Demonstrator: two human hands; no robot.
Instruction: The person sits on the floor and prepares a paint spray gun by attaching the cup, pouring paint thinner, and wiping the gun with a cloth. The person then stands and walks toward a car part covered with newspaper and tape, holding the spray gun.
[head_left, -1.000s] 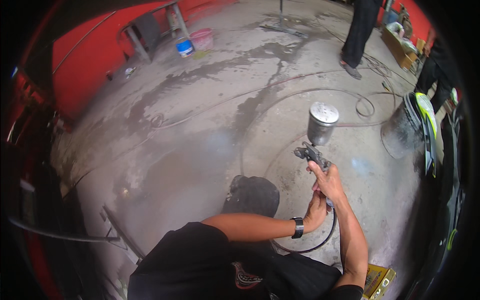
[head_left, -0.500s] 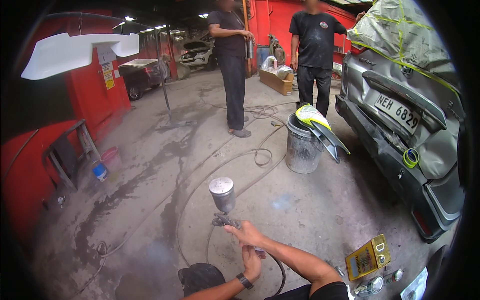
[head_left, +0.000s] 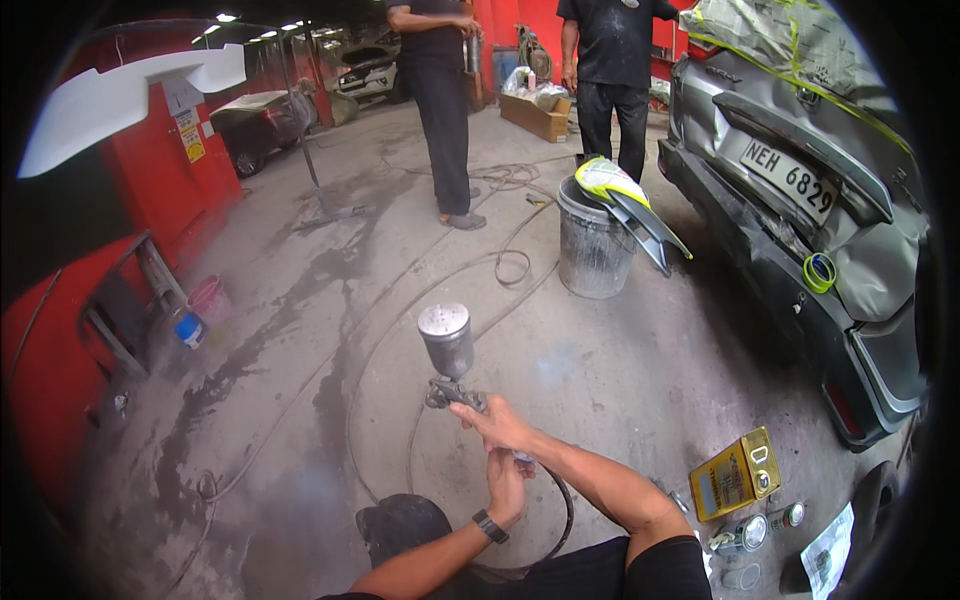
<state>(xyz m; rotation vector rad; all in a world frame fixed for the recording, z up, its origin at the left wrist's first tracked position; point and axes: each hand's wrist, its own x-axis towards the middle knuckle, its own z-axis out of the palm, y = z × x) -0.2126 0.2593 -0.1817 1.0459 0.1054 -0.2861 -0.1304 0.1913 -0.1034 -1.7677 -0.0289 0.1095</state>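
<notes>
My right hand (head_left: pixel 500 424) is wrapped around the grip of a spray gun (head_left: pixel 455 394), which is tilted with its nozzle toward the left. On top of the gun sits a silver paint cup (head_left: pixel 447 342) with a pale lid. Just under the right hand, my left hand (head_left: pixel 508 488), with a dark watch at its wrist, closes around the gun's lower end near the hose fitting. Its fingers are partly hidden. A black air hose (head_left: pixel 570 510) leaves the grip and curves down past my right forearm. Below the gun lies a dark rounded object (head_left: pixel 402 528).
At right stands a dented silver car (head_left: pixel 735 185); nearby are a yellow can (head_left: pixel 735 475) and a small tin (head_left: pixel 742 535). A bucket (head_left: pixel 593 245) holds a masked car part. Hoses (head_left: pixel 385 285) trail over the floor. Two people stand ahead. A white panel (head_left: pixel 130 105) hangs at left.
The view has tipped downward, so the surroundings sit higher in the picture. Both hands and the spray gun also appear slightly higher, with the same hold.
</notes>
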